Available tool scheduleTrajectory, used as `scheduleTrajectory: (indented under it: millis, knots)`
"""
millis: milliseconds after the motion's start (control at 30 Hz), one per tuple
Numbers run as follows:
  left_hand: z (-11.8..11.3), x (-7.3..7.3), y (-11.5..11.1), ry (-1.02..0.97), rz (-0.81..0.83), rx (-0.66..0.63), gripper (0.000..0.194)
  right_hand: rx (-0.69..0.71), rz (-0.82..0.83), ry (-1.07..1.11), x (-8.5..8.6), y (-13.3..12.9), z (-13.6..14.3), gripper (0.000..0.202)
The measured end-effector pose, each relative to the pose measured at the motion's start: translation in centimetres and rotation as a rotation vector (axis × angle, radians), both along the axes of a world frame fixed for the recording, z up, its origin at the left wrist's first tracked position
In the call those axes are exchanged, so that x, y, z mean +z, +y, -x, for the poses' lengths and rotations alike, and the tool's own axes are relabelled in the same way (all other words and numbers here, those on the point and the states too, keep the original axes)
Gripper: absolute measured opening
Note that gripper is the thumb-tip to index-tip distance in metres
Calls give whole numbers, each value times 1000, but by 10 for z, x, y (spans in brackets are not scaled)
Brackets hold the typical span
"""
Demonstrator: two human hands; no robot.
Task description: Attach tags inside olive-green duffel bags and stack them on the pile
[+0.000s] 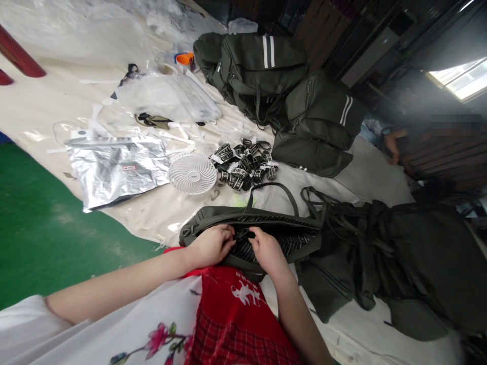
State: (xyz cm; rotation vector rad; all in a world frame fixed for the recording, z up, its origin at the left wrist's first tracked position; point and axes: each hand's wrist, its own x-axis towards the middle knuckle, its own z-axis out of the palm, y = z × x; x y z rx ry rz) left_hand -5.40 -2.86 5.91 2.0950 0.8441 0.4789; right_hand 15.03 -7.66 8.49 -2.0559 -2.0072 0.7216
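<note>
A dark green bag [213, 215] lies at the table's near edge against my body, its long zip opening spread and a black lining with white print [300, 243] showing inside. My left hand [215, 244] reaches over the near rim with its fingers curled in a pinch. Facing it, my right hand [268, 249] also pinches, thumb and forefinger together. Between the two sets of fingertips is a small black piece, too dark to name. A carry handle [272, 185] of the bag loops up behind the opening.
More dark green bags with white stripes [266, 66] stand at the back, and others [429, 253] are heaped on the right. Beyond my bag lie bundled printed black straps [247, 165], a white fan [193, 173], a silver foil pouch [117, 170] and plastic wrapping [163, 96].
</note>
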Motion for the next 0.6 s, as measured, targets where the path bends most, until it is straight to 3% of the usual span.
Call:
scheduleTrajectory:
  millis: [167,233,300,400,533,600]
  knots:
    - [-4,0,8,-371,408,-23,31,-267,27,607,-6,0,2,18]
    - [-7,-2,11,-437,556,-25,34,-305,88,803,-7,0,2,22]
    - [-9,-5,12,-428,570,28,37,-272,145,929,-7,-1,2,28]
    - [-12,-9,12,-376,520,107,38,-241,167,976,-8,-3,3,39]
    - [-14,-14,9,-381,542,109,30,-341,61,804,-10,-6,4,26]
    - [-15,-16,7,-407,597,100,31,-320,32,726,-9,-8,4,25]
